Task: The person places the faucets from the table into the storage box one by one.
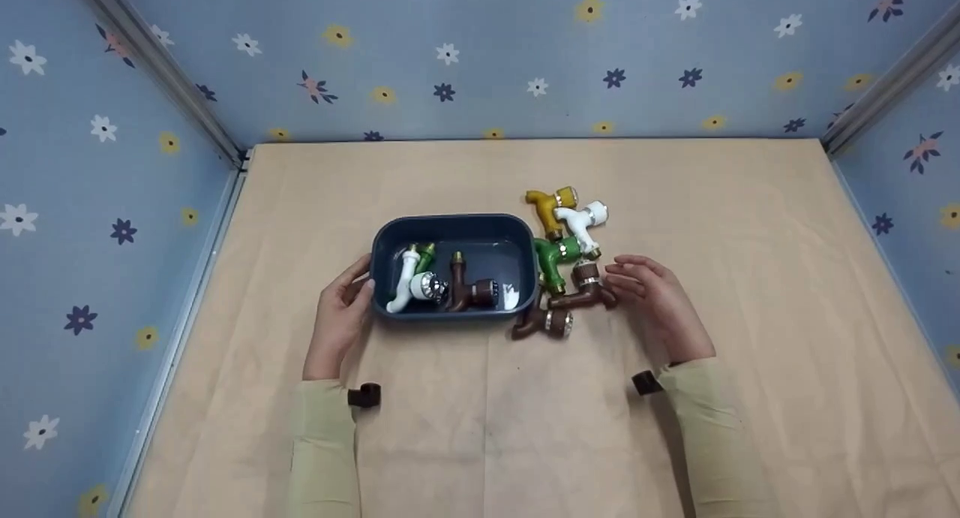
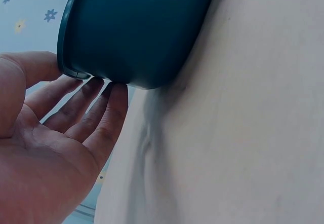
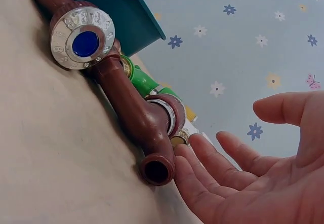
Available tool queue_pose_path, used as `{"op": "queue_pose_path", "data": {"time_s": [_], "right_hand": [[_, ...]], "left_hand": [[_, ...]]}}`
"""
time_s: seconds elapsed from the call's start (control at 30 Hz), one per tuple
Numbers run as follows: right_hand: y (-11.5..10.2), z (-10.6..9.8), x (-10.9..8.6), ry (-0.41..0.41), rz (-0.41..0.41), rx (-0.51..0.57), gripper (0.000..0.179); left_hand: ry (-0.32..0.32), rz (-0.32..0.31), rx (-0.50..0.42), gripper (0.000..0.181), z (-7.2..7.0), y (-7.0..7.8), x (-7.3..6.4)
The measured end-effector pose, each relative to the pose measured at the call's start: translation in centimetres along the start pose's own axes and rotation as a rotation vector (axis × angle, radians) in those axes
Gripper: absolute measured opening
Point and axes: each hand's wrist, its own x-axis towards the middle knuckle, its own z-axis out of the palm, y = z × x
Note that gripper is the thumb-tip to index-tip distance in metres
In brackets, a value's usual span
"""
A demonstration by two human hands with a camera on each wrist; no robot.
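A dark blue plastic basin [image 1: 465,317] holds a white faucet [image 1: 406,281], a green faucet [image 1: 426,257] mostly hidden behind it, and a brown faucet [image 1: 469,291]. My left hand [image 1: 343,315] holds the basin's left end, thumb at the rim and fingertips against the outer wall [image 2: 131,36]. At the right, my right hand [image 1: 660,304] is spread with relaxed fingers and grips nothing. Its fingertips are right beside the spout of a brown faucet [image 3: 136,107] lying on the cloth.
Against the basin's right side lie a yellow faucet [image 1: 551,201], a white faucet [image 1: 581,221], a green faucet [image 1: 553,261] and another brown faucet [image 1: 553,323], partly covered by the basin. A beige cloth [image 1: 487,428] covers the table. Flowered panels [image 1: 487,67] enclose its back and sides.
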Motion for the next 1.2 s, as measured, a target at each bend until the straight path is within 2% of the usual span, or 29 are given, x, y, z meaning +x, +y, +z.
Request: {"op": "queue_pose_path", "data": {"time_s": [0.27,0.53,0.77,1.03,1.2], "right_hand": [[0.5,-0.3,-0.6,-0.033,-0.006,-0.013,0.046],[1.1,0.0,-0.9,-0.025,0.012,-0.021,0.045],[1.2,0.0,-1.0,-0.018,0.01,-0.23,0.045],[1.4,0.4,-0.7,-0.022,-0.038,-0.31,0.044],[1.5,0.8,-0.6,-0.008,-0.074,-0.394,0.041]], "left_hand": [[0.006,-0.001,0.027,0.044,0.0,0.1,0.1],[0.006,-0.006,0.03,0.044,-0.1,0.0,0.0],[0.0,0.011,0.042,0.044,-0.1,0.0,0.0],[-0.002,0.039,0.043,0.044,0.0,0.1,0.0],[0.007,0.037,0.024,0.044,-0.1,-1.0,0.3]]}}
